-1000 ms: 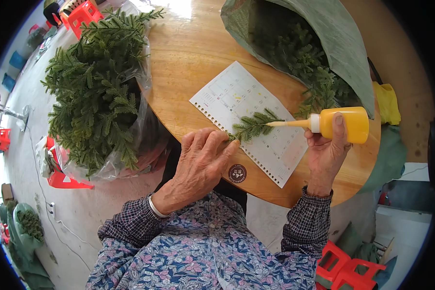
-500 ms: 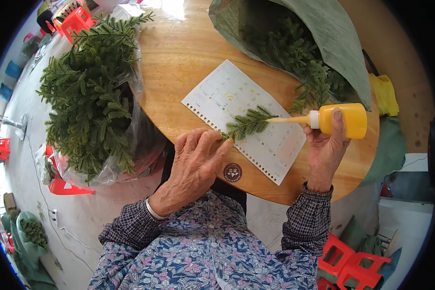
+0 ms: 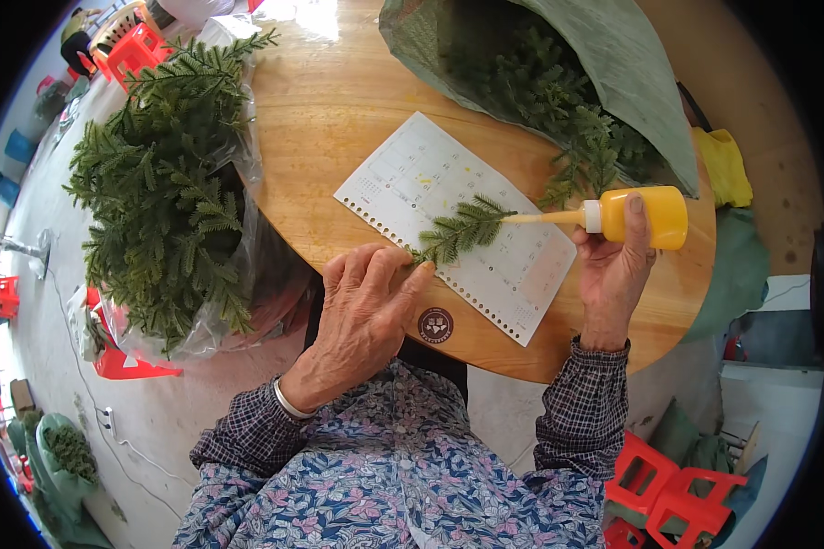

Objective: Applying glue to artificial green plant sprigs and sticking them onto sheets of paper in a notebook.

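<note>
Round wooden table (image 3: 339, 101); its near edge runs just below both hands. Left hand (image 3: 362, 306) fingers pinch the stem of a green sprig (image 3: 458, 229) lying on a paper sheet (image 3: 403, 174). Right hand (image 3: 613, 274) fingers wrap a yellow glue bottle (image 3: 645, 217), nozzle touching the sprig. Beyond the fingers, a green sack (image 3: 632, 82) holds more sprigs; bare wood lies left.

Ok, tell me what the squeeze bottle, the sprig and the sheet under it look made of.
Squeeze bottle: yellow-orange plastic, smooth, slightly glossy, with a white collar and thin nozzle. Sprig: green needle fronds; real or artificial cannot be told. Sheet: matte white paper, printed grid, punched holes along one edge.
</note>
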A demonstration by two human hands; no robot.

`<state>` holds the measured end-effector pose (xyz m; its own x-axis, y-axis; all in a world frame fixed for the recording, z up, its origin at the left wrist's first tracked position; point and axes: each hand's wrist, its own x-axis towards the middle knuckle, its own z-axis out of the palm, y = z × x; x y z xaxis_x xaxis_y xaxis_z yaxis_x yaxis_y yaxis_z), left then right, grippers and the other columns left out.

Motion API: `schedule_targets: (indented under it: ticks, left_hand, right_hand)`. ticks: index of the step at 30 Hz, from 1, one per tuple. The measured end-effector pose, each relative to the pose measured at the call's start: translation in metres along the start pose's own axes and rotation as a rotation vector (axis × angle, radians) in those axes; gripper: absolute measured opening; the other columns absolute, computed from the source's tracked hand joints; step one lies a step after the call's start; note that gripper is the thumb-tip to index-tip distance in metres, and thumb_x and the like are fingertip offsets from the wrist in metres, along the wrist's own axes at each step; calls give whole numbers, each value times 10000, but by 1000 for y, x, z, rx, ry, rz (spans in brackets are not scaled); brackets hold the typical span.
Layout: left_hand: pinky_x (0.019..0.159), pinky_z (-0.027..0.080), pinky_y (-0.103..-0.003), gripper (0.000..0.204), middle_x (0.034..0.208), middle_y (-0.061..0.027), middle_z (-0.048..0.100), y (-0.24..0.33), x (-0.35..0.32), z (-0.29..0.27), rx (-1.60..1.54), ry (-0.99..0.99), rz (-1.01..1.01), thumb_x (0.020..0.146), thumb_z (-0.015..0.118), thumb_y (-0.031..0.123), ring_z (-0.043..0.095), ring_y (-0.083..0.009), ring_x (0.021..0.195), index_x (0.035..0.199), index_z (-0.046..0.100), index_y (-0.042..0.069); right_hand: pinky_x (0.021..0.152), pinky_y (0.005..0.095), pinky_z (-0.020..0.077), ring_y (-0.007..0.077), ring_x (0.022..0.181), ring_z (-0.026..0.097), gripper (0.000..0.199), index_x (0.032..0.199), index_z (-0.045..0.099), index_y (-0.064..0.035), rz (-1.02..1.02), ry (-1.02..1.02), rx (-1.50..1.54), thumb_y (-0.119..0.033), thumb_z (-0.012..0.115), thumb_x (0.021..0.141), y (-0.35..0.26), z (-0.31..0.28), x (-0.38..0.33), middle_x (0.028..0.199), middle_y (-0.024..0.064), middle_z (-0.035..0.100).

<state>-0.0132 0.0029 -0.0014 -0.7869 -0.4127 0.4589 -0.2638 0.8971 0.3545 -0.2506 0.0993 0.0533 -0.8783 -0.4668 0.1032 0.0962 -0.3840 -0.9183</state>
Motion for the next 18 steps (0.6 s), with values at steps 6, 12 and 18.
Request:
schedule_targets:
  ticks: [6, 12, 18]
  left_hand:
    - [903, 316, -397, 395, 1092, -82, 487, 3, 1, -1, -10, 9, 0, 726, 623, 86, 460, -246, 1005, 1119, 591, 79]
    - [898, 318, -394, 408, 1077, -79, 485, 5, 2, -3, -7, 1, 1, 712, 629, 79, 462, -245, 1000, 1119, 590, 78]
    - [892, 318, -389, 391, 1072, -75, 484, 5, 2, -3, -1, -3, 1, 730, 622, 91, 465, -242, 992, 1119, 591, 80]
  right_hand:
    - [372, 174, 403, 133, 447, 556, 329, 971, 557, -19, -2, 33, -2, -281, 708, 843, -1, -5, 3, 716, 68, 600]
    - [367, 171, 400, 129, 443, 551, 329, 975, 560, -19, -4, 56, -1, -278, 712, 841, -3, -6, 4, 717, 66, 599]
    - [367, 169, 402, 126, 441, 548, 336, 973, 562, -17, -3, 69, 9, -280, 718, 835, 1, -16, 10, 716, 66, 599]
